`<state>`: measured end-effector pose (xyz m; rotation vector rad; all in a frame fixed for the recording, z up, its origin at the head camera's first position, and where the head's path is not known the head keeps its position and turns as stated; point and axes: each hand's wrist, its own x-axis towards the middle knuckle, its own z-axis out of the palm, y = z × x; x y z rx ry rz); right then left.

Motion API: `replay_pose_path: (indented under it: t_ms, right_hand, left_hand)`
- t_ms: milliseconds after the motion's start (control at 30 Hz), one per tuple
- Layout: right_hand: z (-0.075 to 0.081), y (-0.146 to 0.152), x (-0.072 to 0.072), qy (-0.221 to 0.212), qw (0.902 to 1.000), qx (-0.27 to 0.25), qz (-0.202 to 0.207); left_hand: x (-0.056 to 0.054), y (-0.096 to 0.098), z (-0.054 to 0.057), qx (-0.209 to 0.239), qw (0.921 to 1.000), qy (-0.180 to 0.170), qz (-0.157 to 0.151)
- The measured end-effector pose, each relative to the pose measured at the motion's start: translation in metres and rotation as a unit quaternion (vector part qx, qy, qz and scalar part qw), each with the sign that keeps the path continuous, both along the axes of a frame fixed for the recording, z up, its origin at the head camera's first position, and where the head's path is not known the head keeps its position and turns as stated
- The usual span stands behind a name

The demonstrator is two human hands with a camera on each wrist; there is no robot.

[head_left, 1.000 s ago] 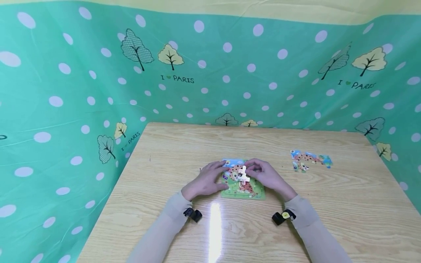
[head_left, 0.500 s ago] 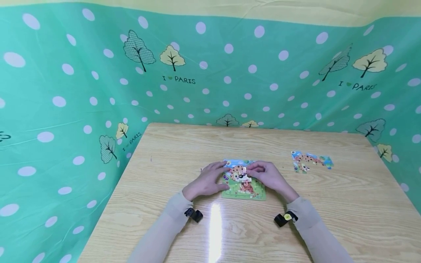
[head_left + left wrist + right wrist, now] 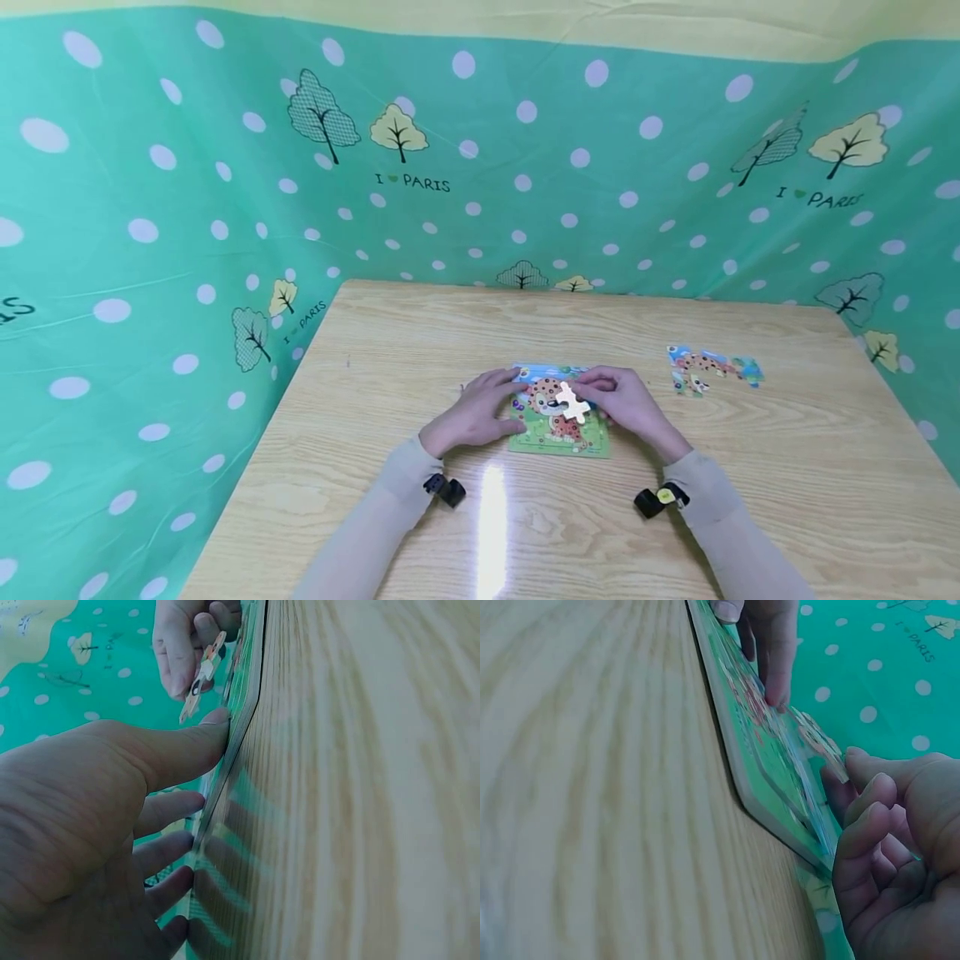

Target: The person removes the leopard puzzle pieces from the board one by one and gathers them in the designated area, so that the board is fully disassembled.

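Observation:
A jigsaw board (image 3: pixel 525 443) with a spotted leopard cub on green and blue lies on the table. My right hand (image 3: pixel 626 407) pinches a jigsaw piece (image 3: pixel 573 405) between thumb and index finger, tilted just above the right part of the cub picture. In the right wrist view the same piece (image 3: pixel 819 739) overlaps the far part of the board, and the other fingers of the right hand (image 3: pixel 900 847) are curled in. My left hand (image 3: pixel 477 412) spreads its fingers along the board's left side; in the left wrist view its thumb (image 3: pixel 202 735) touches the board's edge.
To the right at the back lies a group of jigsaw pieces (image 3: pixel 701 363) with part of another spotted cub. A light wood table (image 3: pixel 390 333) carries everything. A green dotted cloth (image 3: pixel 480 217) hangs behind and at the sides.
The jigsaw piece in the right hand has turned and tilted: pale a second ago, then its printed face, now pale again. It has shifted slightly right. The left hand has stayed at the board.

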<state>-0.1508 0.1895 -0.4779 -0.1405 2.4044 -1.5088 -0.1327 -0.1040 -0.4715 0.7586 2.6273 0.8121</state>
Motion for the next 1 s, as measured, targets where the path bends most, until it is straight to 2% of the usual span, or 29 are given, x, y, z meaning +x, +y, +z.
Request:
replay_pose_path:
  t_ms: [367,667,1000]
  right_hand:
    - [-0.001,0.015,0.001,0.01,0.9999,0.004,-0.012]
    - [0.001,0.031,0.004,0.03,0.9988,0.01,-0.038]
    - [0.0,0.051,0.007,0.023,0.9979,0.015,-0.059]
  left_hand:
    - [0.0,0.0,0.0,-0.002,1.0,-0.002,0.0]
    - [0.0,-0.001,0.001,0.001,1.0,-0.002,0.004]
    - [0.002,-0.001,0.002,0.005,1.0,-0.006,0.003]
